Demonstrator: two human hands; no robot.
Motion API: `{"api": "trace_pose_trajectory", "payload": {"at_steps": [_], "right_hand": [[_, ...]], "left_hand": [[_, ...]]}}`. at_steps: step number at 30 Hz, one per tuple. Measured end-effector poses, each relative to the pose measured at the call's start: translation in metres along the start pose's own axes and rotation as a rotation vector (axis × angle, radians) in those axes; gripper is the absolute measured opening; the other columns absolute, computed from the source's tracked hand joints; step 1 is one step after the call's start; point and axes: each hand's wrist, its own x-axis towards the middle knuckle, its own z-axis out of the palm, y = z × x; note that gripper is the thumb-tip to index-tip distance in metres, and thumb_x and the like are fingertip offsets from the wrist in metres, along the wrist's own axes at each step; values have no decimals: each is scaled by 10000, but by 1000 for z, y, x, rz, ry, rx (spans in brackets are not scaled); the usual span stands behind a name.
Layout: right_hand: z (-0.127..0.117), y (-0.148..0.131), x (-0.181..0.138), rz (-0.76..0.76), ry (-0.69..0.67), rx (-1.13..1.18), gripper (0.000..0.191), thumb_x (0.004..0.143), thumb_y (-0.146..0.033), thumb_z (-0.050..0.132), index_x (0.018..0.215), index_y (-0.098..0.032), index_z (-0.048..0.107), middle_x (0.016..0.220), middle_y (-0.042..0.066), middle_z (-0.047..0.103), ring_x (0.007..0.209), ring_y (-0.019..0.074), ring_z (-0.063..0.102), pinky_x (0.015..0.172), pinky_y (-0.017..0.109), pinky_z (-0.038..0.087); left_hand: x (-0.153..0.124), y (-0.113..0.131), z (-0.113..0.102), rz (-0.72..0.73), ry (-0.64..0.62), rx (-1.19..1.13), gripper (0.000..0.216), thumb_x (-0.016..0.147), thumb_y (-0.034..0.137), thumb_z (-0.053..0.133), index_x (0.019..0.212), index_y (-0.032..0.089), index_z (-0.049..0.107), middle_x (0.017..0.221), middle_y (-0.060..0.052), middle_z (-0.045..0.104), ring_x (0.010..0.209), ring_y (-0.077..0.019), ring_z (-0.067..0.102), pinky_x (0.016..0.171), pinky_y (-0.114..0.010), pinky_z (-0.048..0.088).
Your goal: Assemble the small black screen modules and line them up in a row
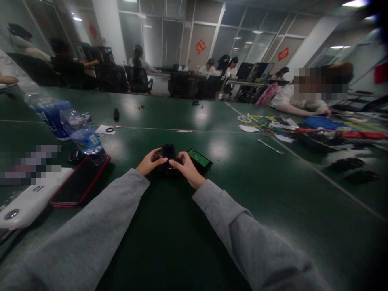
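My left hand (151, 161) and my right hand (188, 169) are closed around a small black device on the green table. A dark, square, screen-like part (168, 151) stands up between them. Both thumbs press toward the middle of the device, their tips nearly meeting. Its lower body is dark and partly covered by the fingers, so I cannot make out its exact kind. Just beyond my right hand lies a black-framed piece with a green circuit board (198, 159), tilted on the tabletop. Grey sleeves cover both forearms.
At left lie a red-edged phone (81, 181), a white device (33, 198) and two plastic bottles, the nearer bottle (80, 129) blue-labelled. A wrench (269, 146) lies at right, near tangled cables (257, 120) and a blue bundle (324, 122). Several people sit farther back.
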Motion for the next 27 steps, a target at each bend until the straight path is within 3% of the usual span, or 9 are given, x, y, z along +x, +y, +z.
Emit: {"api": "trace_pose_trajectory", "payload": {"at_steps": [27], "right_hand": [[8, -6, -3, -55, -9, -53, 440, 710, -420, 751, 860, -232, 382, 813, -41, 490, 758, 149, 520, 694, 289, 436]], "left_hand": [[0, -2, 2, 17, 35, -98, 715, 641, 410, 772, 1225, 147, 455, 960, -64, 636, 960, -239, 618, 884, -426, 462]]}}
